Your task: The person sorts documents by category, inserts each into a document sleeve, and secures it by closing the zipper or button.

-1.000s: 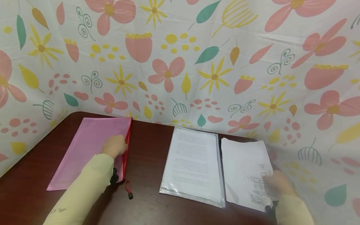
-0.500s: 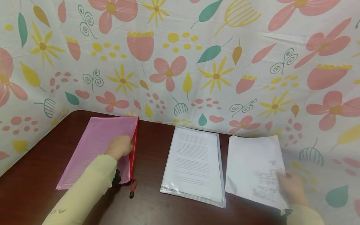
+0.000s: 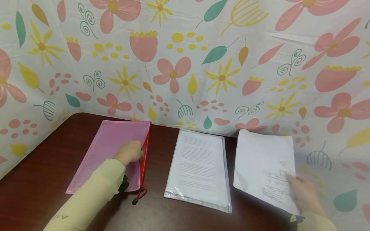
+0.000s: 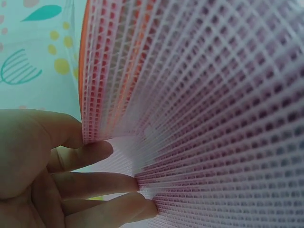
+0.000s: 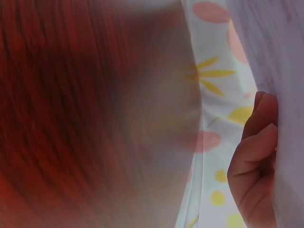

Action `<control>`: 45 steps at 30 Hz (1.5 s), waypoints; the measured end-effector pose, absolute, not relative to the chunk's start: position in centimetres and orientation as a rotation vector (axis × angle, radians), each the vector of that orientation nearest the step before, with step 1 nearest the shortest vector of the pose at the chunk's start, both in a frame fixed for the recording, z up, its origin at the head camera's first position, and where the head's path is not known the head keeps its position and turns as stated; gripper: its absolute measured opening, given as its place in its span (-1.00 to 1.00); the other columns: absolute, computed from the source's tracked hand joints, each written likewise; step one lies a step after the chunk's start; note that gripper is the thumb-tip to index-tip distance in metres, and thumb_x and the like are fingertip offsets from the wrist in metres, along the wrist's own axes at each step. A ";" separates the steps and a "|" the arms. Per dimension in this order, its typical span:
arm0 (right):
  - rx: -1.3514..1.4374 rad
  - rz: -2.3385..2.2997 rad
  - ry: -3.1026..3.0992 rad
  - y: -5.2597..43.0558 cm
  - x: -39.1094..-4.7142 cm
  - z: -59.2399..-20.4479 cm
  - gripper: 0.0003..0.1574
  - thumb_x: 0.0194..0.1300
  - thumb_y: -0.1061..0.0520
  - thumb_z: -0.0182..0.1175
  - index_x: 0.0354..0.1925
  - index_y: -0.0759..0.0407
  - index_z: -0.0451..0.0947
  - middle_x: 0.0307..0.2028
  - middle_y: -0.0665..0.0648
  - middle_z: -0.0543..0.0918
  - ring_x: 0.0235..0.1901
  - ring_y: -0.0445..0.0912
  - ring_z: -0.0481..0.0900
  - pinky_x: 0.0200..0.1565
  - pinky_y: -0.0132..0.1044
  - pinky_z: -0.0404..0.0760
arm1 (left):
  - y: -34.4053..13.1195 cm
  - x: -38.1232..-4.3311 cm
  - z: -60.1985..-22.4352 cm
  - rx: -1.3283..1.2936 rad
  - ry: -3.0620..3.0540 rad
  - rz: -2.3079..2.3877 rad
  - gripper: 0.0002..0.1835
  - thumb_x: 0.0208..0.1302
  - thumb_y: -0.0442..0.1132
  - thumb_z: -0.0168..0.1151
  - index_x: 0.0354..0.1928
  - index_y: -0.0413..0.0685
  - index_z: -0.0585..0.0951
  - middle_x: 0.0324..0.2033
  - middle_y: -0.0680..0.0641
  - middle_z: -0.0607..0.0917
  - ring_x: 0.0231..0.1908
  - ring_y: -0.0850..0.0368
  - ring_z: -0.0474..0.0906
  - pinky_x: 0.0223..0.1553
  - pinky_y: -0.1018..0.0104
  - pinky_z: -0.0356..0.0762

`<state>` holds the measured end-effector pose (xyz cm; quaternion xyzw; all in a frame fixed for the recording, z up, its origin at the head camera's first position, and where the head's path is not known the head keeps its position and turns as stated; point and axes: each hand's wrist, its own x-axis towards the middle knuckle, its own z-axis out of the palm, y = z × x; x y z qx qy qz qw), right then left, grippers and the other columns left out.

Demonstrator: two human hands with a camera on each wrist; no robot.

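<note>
On the left of the head view lies a pink mesh zip pouch (image 3: 114, 142) with a red zip along its right side. My left hand (image 3: 129, 152) pinches that side, where the edges part a little; the left wrist view shows thumb and fingers (image 4: 109, 183) at the mesh. A red pull cord (image 3: 140, 194) with a black end hangs from the near corner. At the right, my right hand (image 3: 304, 192) grips printed white paper (image 3: 261, 154) by its right edge. The sheet tilts up off the table, its near left corner slightly curled.
Between the hands, a clear zip pouch (image 3: 198, 166) with a printed page inside lies flat on the dark brown table (image 3: 156, 150). A flower-patterned cloth (image 3: 185, 70) hangs along the back and left of the table.
My left hand has drawn the pink pouch to the right, toward the clear one. My right hand has moved the paper right and raised it from the table. The clear pouch stays put.
</note>
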<state>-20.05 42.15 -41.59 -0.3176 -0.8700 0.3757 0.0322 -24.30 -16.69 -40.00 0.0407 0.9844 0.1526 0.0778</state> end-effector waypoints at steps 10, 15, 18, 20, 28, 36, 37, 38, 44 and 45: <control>-0.889 1.231 -2.644 40.4 -20.5 -41.5 -0.15 0.37 -0.27 -0.07 0.37 0.26 0.13 0.12 0.36 0.42 -0.15 0.00 0.44 -0.26 -0.20 0.42 | -15.2 -24.3 -39.8 0.144 2.935 0.486 -0.72 0.22 -0.28 0.09 -0.67 -0.08 0.45 -0.63 -0.04 0.46 -0.59 0.10 0.37 -0.56 0.32 0.33; -0.844 1.199 -2.666 39.6 -20.4 -41.3 -0.19 0.37 -0.27 -0.07 0.30 0.29 0.23 -0.05 0.28 0.52 -0.25 -0.07 0.46 -0.34 -0.25 0.45 | -14.7 -24.4 -39.7 0.170 2.956 0.465 -0.73 0.23 -0.26 0.09 -0.65 -0.07 0.49 -0.59 -0.05 0.51 -0.56 0.08 0.40 -0.50 0.28 0.36; -0.833 1.207 -2.673 39.0 -20.5 -41.4 -0.17 0.36 -0.28 -0.06 0.31 0.30 0.23 -0.07 0.28 0.54 -0.25 -0.08 0.47 -0.35 -0.28 0.46 | -14.4 -24.4 -39.8 0.181 2.969 0.456 -0.72 0.24 -0.24 0.09 -0.64 -0.06 0.50 -0.58 -0.05 0.52 -0.55 0.08 0.40 -0.50 0.26 0.36; -0.818 1.236 -2.665 38.6 -20.5 -41.5 -0.16 0.35 -0.28 -0.04 0.30 0.31 0.23 -0.07 0.30 0.56 -0.26 -0.08 0.49 -0.35 -0.28 0.48 | -14.1 -24.3 -40.1 0.199 2.986 0.440 -0.71 0.25 -0.24 0.09 -0.65 -0.06 0.50 -0.59 -0.04 0.52 -0.55 0.08 0.40 -0.51 0.26 0.36; -0.808 1.264 -2.690 37.5 -20.4 -41.9 -0.09 0.31 -0.35 -0.03 0.31 0.29 0.24 -0.14 0.23 0.59 -0.33 -0.11 0.50 -0.36 -0.29 0.46 | -12.8 -24.0 -40.7 0.211 3.022 0.427 -0.68 0.29 -0.22 0.06 -0.66 -0.03 0.48 -0.63 0.01 0.49 -0.58 0.11 0.39 -0.55 0.28 0.33; -0.784 1.323 -2.694 37.1 -20.6 -42.6 -0.09 0.33 -0.33 -0.05 0.31 0.33 0.21 -0.19 0.17 0.59 -0.38 -0.15 0.52 -0.38 -0.29 0.52 | -11.2 -23.6 -41.1 0.209 3.057 0.441 -0.73 0.28 -0.22 0.05 -0.60 -0.04 0.48 -0.60 -0.01 0.54 -0.53 0.08 0.44 -0.54 0.22 0.41; -0.778 1.326 -2.699 37.1 -20.5 -42.6 -0.09 0.33 -0.33 -0.05 0.31 0.33 0.21 -0.20 0.17 0.59 -0.38 -0.15 0.53 -0.38 -0.29 0.53 | -11.0 -23.6 -41.2 0.209 3.061 0.441 -0.75 0.27 -0.22 0.04 -0.59 -0.05 0.49 -0.59 -0.01 0.55 -0.52 0.08 0.45 -0.54 0.21 0.42; -0.774 1.326 -2.703 37.1 -20.5 -42.7 -0.10 0.34 -0.33 -0.06 0.32 0.33 0.21 -0.20 0.16 0.59 -0.39 -0.16 0.52 -0.38 -0.29 0.53 | -10.8 -23.6 -41.3 0.210 3.065 0.442 -0.76 0.27 -0.22 0.04 -0.57 -0.05 0.49 -0.58 -0.02 0.55 -0.52 0.08 0.45 -0.54 0.20 0.43; -0.737 1.313 -2.723 36.8 -20.6 -42.8 -0.11 0.36 -0.31 -0.09 0.32 0.35 0.21 -0.17 0.19 0.59 -0.37 -0.15 0.53 -0.39 -0.31 0.53 | -9.6 -23.7 -41.6 0.221 3.091 0.453 -0.79 0.26 -0.21 0.05 -0.52 -0.08 0.51 -0.55 -0.05 0.59 -0.51 0.04 0.49 -0.50 0.13 0.47; -0.738 1.307 -2.724 36.8 -20.6 -42.9 -0.12 0.36 -0.30 -0.09 0.31 0.35 0.21 -0.15 0.20 0.58 -0.36 -0.14 0.53 -0.38 -0.31 0.52 | -9.4 -23.7 -41.7 0.225 3.098 0.450 -0.80 0.26 -0.21 0.05 -0.50 -0.09 0.52 -0.54 -0.06 0.60 -0.49 0.02 0.51 -0.49 0.12 0.48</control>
